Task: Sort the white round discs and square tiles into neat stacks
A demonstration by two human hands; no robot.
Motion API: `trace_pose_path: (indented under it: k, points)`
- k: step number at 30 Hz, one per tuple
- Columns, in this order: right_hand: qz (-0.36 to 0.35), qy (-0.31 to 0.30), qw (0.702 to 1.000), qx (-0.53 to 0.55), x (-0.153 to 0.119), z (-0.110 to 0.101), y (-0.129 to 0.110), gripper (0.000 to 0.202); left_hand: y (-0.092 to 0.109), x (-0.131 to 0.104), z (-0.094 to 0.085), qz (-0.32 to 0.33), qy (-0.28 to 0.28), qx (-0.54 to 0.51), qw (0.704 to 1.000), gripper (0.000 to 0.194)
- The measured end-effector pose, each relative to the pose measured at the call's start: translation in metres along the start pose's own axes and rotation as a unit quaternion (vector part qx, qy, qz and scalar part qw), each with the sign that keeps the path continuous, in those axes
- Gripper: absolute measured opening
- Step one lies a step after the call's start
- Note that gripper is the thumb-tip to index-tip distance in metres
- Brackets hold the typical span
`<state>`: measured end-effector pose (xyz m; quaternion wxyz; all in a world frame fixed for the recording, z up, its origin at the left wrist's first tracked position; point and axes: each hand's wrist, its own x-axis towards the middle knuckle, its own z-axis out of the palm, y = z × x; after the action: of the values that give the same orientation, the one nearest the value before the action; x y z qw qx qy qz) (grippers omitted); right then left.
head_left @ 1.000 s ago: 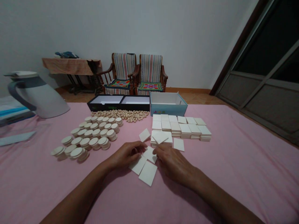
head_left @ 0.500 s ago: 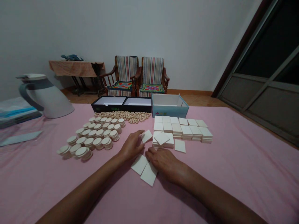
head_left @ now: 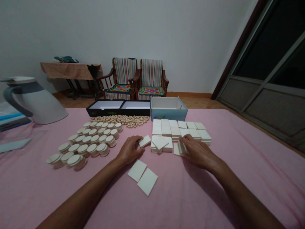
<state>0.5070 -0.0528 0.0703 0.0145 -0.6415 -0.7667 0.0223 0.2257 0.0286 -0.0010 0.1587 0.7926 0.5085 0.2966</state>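
Note:
Between the thumb and fingers of my left hand (head_left: pixel 131 149) is a small stack of white square tiles (head_left: pixel 145 141). My right hand (head_left: pixel 195 150) grips upright white tiles (head_left: pixel 182 148) over a tile (head_left: pixel 176 149) lying flat on the cloth. Rows of stacked square tiles (head_left: pixel 175 133) stand just beyond, with a loose tile (head_left: pixel 160 143) askew on the nearest stack. Two square tiles (head_left: pixel 147 181) lie flat on the pink cloth nearer me. Stacks of round white discs (head_left: pixel 83 149) stand in rows left of my left hand.
Small wooden pieces (head_left: pixel 124 120) lie before a black two-part box (head_left: pixel 105 112) and a light blue box (head_left: pixel 168 114). At the far left are a grey-white jug (head_left: pixel 45 101) and a plastic-wrapped pack (head_left: pixel 14 121). Two chairs (head_left: pixel 151 76) stand behind.
My right hand has moved right, from beside the two flat tiles to the single tile, and now shows upright tiles in its fingers. The view has shifted slightly right.

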Motion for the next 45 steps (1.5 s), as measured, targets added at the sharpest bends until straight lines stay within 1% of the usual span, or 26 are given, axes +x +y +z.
trace_pose_path:
  k: [1,3,5,7,9,12,14,16,19,22,24,25,28,31,34,37,41,45]
  points:
    - [0.000,0.007,1.000,0.008,0.003,0.003,-0.001,0.028,-0.001,0.000,-0.001,-0.003,-0.003,-0.007,1.000,0.041]
    - [-0.010,0.039,0.999,0.033,0.009,0.006,-0.012,0.026,-0.003,-0.001,0.000,-0.002,-0.006,-0.019,1.000,0.043]
    - [-0.024,0.085,0.995,0.055,0.015,0.009,-0.030,0.025,-0.005,-0.002,0.001,-0.002,0.001,-0.027,1.000,0.039]
    - [-0.034,0.123,0.990,0.057,0.020,0.012,-0.047,0.032,-0.006,-0.003,0.003,-0.008,0.014,-0.033,0.999,0.034]
    - [-0.028,0.140,0.989,0.050,0.026,0.016,-0.061,0.041,-0.006,-0.004,0.004,-0.013,0.022,-0.037,0.999,0.032]
    - [-0.006,0.140,0.989,0.045,0.034,0.024,-0.070,0.048,-0.006,-0.005,0.005,0.003,0.025,-0.038,0.999,0.040]
    - [-0.004,0.142,0.989,0.045,0.036,0.029,-0.069,0.044,-0.007,-0.006,0.005,0.027,0.029,-0.032,0.999,0.046]
    - [-0.012,0.147,0.987,0.055,0.037,0.030,-0.063,0.039,-0.007,-0.007,0.005,0.048,0.034,-0.022,0.998,0.045]
    - [-0.033,0.165,0.981,0.094,0.038,0.030,-0.047,0.036,-0.004,-0.007,0.003,0.040,0.047,-0.012,0.998,0.040]
    - [-0.048,0.184,0.974,0.127,0.040,0.029,-0.030,0.041,0.007,-0.006,-0.001,0.005,0.081,-0.028,0.996,0.033]
    - [-0.055,0.183,0.971,0.146,0.042,0.030,-0.023,0.045,0.020,-0.005,-0.003,0.005,0.097,-0.049,0.994,0.030]
    - [-0.060,0.178,0.970,0.157,0.043,0.032,-0.021,0.046,0.027,-0.005,-0.003,0.015,0.094,-0.055,0.994,0.030]
    - [-0.082,0.160,0.966,0.186,0.045,0.036,-0.019,0.046,0.045,-0.002,0.002,0.067,0.077,-0.051,0.993,0.029]
    - [-0.100,0.152,0.963,0.199,0.045,0.040,-0.018,0.048,0.053,0.000,0.012,0.091,0.077,-0.050,0.992,0.028]
    - [-0.100,0.150,0.964,0.195,0.043,0.043,-0.013,0.052,0.053,0.001,0.021,0.083,0.071,-0.050,0.993,0.029]
    - [-0.101,0.149,0.964,0.197,0.042,0.044,-0.010,0.053,0.052,0.001,0.026,0.071,0.069,-0.056,0.994,0.032]
    - [-0.121,0.144,0.959,0.212,0.043,0.043,-0.011,0.048,0.054,0.001,0.029,0.062,0.080,-0.059,0.993,0.034]
    - [-0.125,0.150,0.958,0.210,0.044,0.042,-0.015,0.048,0.058,0.004,0.030,0.063,0.084,-0.043,0.994,0.033]
